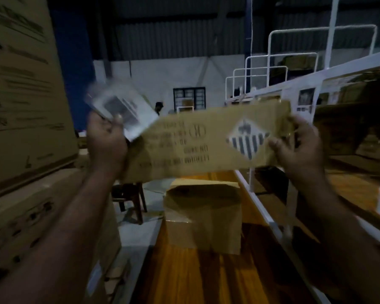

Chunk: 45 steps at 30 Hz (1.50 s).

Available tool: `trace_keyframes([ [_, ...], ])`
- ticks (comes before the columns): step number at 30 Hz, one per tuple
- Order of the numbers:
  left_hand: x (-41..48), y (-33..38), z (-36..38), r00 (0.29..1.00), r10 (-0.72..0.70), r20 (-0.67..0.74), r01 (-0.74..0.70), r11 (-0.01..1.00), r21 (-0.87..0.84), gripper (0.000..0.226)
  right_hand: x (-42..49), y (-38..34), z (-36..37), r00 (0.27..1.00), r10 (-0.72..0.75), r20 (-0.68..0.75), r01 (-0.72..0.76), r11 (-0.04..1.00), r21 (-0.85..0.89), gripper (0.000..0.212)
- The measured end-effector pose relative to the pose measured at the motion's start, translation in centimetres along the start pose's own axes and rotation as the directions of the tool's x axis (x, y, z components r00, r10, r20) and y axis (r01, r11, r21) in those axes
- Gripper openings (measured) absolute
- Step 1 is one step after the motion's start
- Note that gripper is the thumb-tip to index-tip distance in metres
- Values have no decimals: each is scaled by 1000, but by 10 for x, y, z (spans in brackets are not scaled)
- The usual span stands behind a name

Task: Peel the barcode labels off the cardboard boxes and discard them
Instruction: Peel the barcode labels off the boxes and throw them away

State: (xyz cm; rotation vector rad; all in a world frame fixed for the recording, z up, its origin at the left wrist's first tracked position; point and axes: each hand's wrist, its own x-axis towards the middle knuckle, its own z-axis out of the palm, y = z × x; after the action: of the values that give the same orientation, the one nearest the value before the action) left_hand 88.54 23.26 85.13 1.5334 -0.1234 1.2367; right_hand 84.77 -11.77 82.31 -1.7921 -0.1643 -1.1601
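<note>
Cardboard (198, 143) flattened, upside-down print, white barcode label (123, 110) lifting.

The light is dim and cool. The roof area above is almost black, and the pale back wall (184, 73) is the brightest part. The forearms (64, 227) in the lower corners lie in deep shadow. Motion blur smears the label (123, 110) strongly and softens the print on the cardboard box (195, 141). At the edges the wide lens bends the white rails (360, 65) and the stacked cartons (20, 84).
</note>
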Motion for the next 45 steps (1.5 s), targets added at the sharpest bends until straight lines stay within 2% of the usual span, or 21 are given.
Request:
trace_keyframes([
  [2, -21, -17, 8, 988, -101, 114, 98, 995, 37, 26, -20, 33, 14, 985, 152, 79, -140, 981, -137, 74],
  [5, -62, -63, 15, 931, -273, 242, 282, 960, -1, 21, -53, 76, 17, 862, 461, 210, -444, 887, -128, 98],
  [7, -72, -83, 15, 903, -353, 246, 359, 933, 24, 10, -68, 97, 11, 781, 580, 232, -517, 809, -280, 95],
  [9, -75, -97, 15, 887, -399, 234, 399, 916, 46, 9, -73, 112, 9, 742, 630, 229, -528, 760, -379, 86],
  [12, -74, -101, 18, 888, -399, 230, 401, 915, 40, 11, -72, 118, 16, 806, 558, 199, -447, 793, -414, 76],
  [14, -65, -92, 23, 886, -392, 247, 399, 917, 23, 19, -63, 114, 25, 847, 506, 161, -399, 807, -435, 72],
  [18, -43, -79, 33, 917, -313, 248, 324, 946, -3, 26, -37, 111, 38, 861, 471, 193, -401, 861, -312, 69],
  [23, -19, -83, 47, 933, -276, 229, 283, 959, 2, 16, -8, 116, 49, 918, 366, 152, -315, 906, -284, 48],
  [25, -16, -92, 53, 920, -308, 242, 307, 951, 43, 19, -5, 122, 58, 932, 342, 119, -293, 906, -306, 48],
  [28, -19, -105, 65, 867, -395, 303, 381, 918, 105, 24, -11, 138, 75, 891, 434, 133, -380, 873, -305, 56],
  [30, -28, -109, 72, 834, -434, 342, 411, 901, 142, 25, -22, 153, 82, 863, 494, 103, -417, 813, -406, 55],
  [33, -48, -112, 72, 810, -444, 382, 409, 896, 175, 26, -34, 161, 80, 890, 452, 57, -362, 777, -515, 61],
  [37, -86, -115, 56, 762, -471, 445, 450, 879, 160, 19, -53, 145, 76, 932, 361, -39, -339, 827, -449, 51],
  [38, -96, -116, 53, 740, -486, 465, 470, 868, 161, 16, -62, 134, 79, 940, 340, -11, -318, 867, -383, 46],
  [40, -119, -116, 46, 670, -548, 500, 548, 820, 165, 13, -88, 113, 93, 940, 294, 174, -252, 940, -231, 31],
  [41, -130, -115, 42, 632, -570, 526, 585, 795, 159, 13, -101, 105, 102, 917, 276, 287, -237, 958, -164, 27],
  [43, -147, -113, 33, 579, -597, 556, 640, 755, 144, 17, -123, 93, 121, 851, 273, 449, -269, 960, -75, 33],
  [45, -161, -107, 19, 574, -623, 531, 672, 729, 130, 17, -141, 85, 135, 773, 282, 568, -359, 933, 24, 32],
])
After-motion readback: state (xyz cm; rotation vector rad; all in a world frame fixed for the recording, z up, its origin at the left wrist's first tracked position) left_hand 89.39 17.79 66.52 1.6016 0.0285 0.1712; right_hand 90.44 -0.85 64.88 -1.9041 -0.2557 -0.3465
